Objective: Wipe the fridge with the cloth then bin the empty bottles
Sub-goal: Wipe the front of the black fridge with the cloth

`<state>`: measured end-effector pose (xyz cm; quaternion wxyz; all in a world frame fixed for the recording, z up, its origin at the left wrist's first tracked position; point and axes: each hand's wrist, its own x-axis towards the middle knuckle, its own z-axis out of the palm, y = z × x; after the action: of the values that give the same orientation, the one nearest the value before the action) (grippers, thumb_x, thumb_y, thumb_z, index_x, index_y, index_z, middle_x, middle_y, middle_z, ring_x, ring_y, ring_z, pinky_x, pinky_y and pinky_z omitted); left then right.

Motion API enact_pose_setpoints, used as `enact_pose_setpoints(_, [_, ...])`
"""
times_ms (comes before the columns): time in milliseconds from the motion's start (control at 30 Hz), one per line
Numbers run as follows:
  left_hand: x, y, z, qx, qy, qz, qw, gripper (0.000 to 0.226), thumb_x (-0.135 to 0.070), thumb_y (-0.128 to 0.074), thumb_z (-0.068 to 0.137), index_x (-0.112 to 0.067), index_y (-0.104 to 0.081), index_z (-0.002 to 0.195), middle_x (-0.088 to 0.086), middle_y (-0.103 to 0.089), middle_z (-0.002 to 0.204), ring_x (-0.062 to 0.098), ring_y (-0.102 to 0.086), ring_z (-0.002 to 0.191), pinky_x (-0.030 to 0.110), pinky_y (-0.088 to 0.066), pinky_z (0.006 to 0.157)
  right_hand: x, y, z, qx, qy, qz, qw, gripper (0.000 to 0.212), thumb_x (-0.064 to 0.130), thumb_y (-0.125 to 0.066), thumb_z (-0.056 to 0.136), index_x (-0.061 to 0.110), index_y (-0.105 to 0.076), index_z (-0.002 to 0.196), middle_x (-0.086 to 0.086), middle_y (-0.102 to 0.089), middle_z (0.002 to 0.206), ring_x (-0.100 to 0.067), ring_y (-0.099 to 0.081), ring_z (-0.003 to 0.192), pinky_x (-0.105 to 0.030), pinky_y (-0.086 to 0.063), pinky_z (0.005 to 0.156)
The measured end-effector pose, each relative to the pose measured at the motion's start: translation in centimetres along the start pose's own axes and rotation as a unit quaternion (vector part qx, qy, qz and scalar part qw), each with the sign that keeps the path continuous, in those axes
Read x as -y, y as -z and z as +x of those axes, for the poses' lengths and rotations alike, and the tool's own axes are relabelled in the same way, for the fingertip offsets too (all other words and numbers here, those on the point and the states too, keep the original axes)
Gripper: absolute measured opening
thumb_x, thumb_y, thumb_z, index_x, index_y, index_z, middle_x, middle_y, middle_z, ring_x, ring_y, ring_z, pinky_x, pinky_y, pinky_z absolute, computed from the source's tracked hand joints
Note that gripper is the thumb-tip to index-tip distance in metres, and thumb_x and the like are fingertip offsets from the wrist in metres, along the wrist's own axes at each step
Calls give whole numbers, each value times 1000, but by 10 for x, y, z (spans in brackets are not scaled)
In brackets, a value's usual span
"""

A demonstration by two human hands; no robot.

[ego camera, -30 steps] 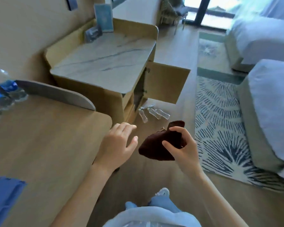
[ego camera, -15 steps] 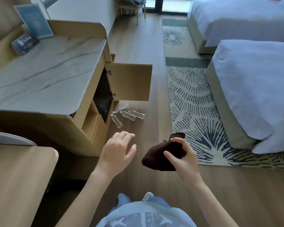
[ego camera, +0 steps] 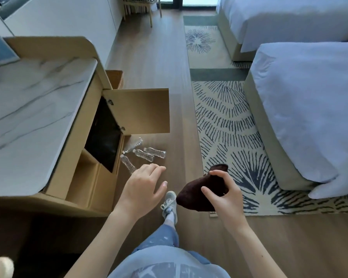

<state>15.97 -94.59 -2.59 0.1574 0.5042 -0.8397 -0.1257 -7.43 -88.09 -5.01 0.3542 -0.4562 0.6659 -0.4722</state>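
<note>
- Four empty bottles [ego camera: 144, 155] lie on the wood floor [ego camera: 159, 57], just past the left hand [ego camera: 143, 187]. None is in a bin yet.
- That left hand is spread out with loose fingers and holds nothing.
- The right hand [ego camera: 223, 195] grips the cloth [ego camera: 199, 195], with the thumb on the near side and the fingers curled over the top.
- The cloth is dark brown, soft and bunched into a lump. It hangs in the air just to the right of the left hand and touches nothing but the hand that holds it.
- The fridge [ego camera: 105, 135] is the dark box inside the cupboard [ego camera: 78, 137], ahead of the left hand and a bit to its left. The cupboard door [ego camera: 137, 111] stands wide open, beyond the bottles.
- I think the wiping has not begun, as the cloth is well apart from the fridge. The bottles come after that.
- A brown basket [ego camera: 115, 79] sits far past both hands, behind the open door. It may be the bin, but I cannot tell.
</note>
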Motion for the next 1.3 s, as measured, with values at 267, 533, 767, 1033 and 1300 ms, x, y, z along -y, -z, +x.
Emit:
enact_pose_setpoints(267, [51, -19, 175, -21, -37, 21, 999, 39, -33, -57, 87, -11, -68, 118, 2, -70, 112, 21, -64, 106, 36, -53, 93, 25, -16, 178, -9, 37, -30, 999, 42, 6, -81, 78, 32, -65, 107, 21, -67, 103, -3, -62, 103, -13, -48, 86])
enact_pose_setpoints(533, [98, 24, 327, -96, -32, 54, 993, 41, -34, -49, 86, -8, -70, 111, 5, -70, 104, 24, -66, 97, 37, -56, 84, 81, -35, 341, 0, 93, -25, 995, 42, 10, -80, 80, 33, -63, 110, 15, -66, 102, -7, -62, 101, -17, -50, 83])
enact_pose_setpoints(767, [146, -6, 339, -80, 118, 40, 989, 35, -30, -57, 86, -9, -70, 111, 4, -71, 103, 23, -66, 95, 37, -56, 81, 86, -90, 446, 121, 116, -45, 985, 45, 6, -81, 77, 34, -65, 109, 22, -64, 99, -6, -61, 98, -29, -52, 83])
enact_pose_setpoints(1033, [172, -24, 342, -116, 373, 42, 920, 34, -31, -63, 84, -14, -71, 112, -2, -71, 106, 19, -66, 100, 32, -54, 84, 95, -183, 549, 358, 154, -71, 918, 50, 4, -80, 76, 42, -64, 104, 26, -67, 102, -1, -61, 98, -10, -46, 79])
enact_pose_setpoints(1300, [181, -14, 359, -182, 538, 38, 822, 40, -32, -59, 91, -10, -66, 123, 2, -69, 116, 23, -62, 108, 37, -53, 89, 121, -277, 606, 548, 242, -121, 791, 50, 12, -80, 78, 46, -60, 108, 28, -65, 105, 2, -61, 98, -11, -45, 77])
